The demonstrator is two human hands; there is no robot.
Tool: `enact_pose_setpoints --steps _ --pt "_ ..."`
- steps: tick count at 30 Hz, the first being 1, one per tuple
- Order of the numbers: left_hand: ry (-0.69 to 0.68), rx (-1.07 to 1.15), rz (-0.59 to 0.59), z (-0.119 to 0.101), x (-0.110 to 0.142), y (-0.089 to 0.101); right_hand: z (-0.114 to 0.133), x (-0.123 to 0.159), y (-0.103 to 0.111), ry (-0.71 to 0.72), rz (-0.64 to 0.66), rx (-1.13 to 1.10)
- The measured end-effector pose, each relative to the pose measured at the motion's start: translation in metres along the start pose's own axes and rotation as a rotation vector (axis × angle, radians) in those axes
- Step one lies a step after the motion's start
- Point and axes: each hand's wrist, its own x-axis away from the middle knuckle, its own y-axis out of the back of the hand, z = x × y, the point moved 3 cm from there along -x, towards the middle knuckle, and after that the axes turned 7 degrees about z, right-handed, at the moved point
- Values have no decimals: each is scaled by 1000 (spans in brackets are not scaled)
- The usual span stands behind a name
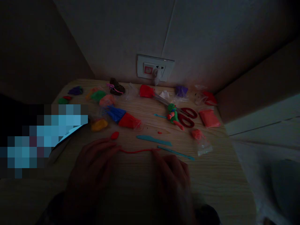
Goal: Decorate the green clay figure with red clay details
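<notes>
A thin red clay strand [137, 152] lies in a shallow curve on the wooden table, running between my two hands. My left hand [93, 165] rests at its left end with the fingers stretched forward and the fingertips on the strand. On the right part of the strand lies the extended index finger of my right hand [174, 178]; its other fingers bend more. A small red clay oval [114, 135] is just beyond my left fingertips. Past the strand are a blue plastic clay knife [153, 140] and a slim blue modelling tool [177, 153], its tip near my right index finger.
Red-handled scissors [187, 117] lie behind a green clay figure [172, 114]. Bagged clay surrounds them, including a blue-and-red pack [124, 118], a yellow lump [99, 125] and a coral pack [209, 118]. A lit screen [70, 131] stands at left. The wall has a socket [155, 68].
</notes>
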Motion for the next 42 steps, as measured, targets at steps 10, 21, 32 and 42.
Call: enact_pose_setpoints --steps 10,21,32,42 --pt "-25 8 -33 0 -3 0 -1 -1 0 -10 -2 -55" --pt "11 37 -36 3 -4 -2 -2 -1 2 -98 -55 -96" --pt "4 22 -18 3 -4 -7 -3 -1 5 -51 -54 -70" --pt "-8 85 -63 5 -2 -10 -1 -4 1 -35 2 -115"
